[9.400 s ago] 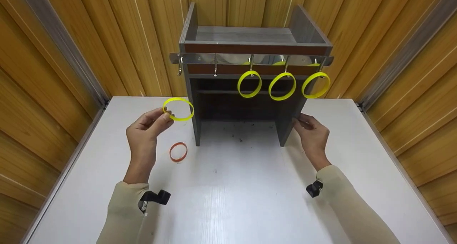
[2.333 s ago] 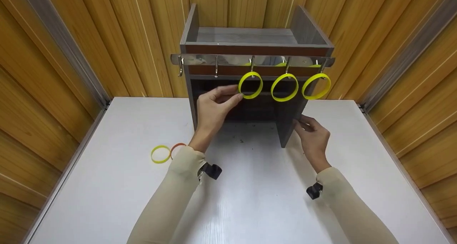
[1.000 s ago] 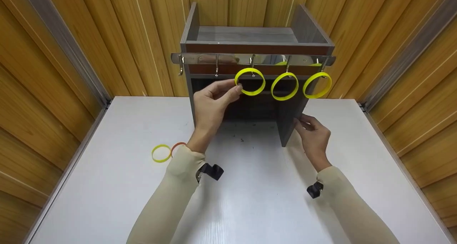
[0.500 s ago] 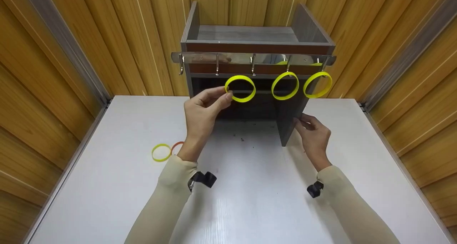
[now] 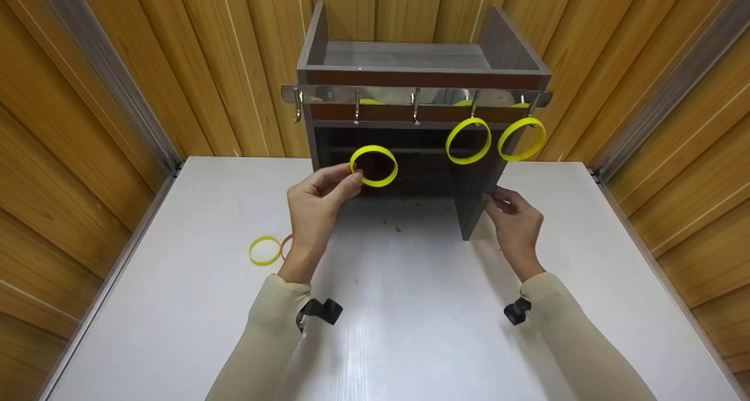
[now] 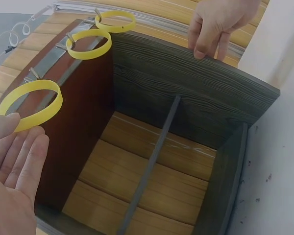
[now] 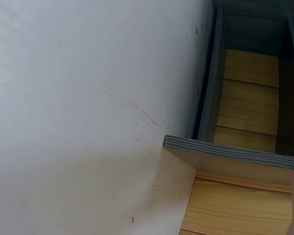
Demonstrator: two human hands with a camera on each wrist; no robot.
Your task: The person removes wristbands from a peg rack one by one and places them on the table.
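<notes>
Plainly, the yellow ring (image 5: 381, 183) is already ours: thumb and forefinger of our left hand (image 5: 316, 207) pinch its near-left rim, the gap narrowed to the band's thickness. From those fingertips the hoop reaches rightward and a little up. Being round, it has no long axis to mind; what counts, we judge, is the way its hole faces, and in the head view that is broadly toward us.

We see it clear of every hook, which makes the upward lie the relation that matters. The second hook (image 5: 357, 108) is almost straight above our left fingertips and bare; the third hook (image 5: 416, 108) is up and to their right, also bare, so the hoop sits below and between the two. Up and left of the fingers is the bare first hook (image 5: 297, 106). Farther right of them hang the fourth hook's ring (image 5: 464, 162) and the end ring (image 5: 520, 158).

Well to the right, our right hand (image 5: 514, 219) brings its thumb and fingertips against the side panel (image 5: 476, 199); whether they pinch or merely rest there, we cannot tell. Our left is plainly the nearer hand to the hoop.

Below and left of the left fingers, on the table (image 5: 410, 330), lies a loose yellow band (image 5: 265, 264), beside a red ring (image 5: 283, 245) partly hidden by our wrist.
</notes>
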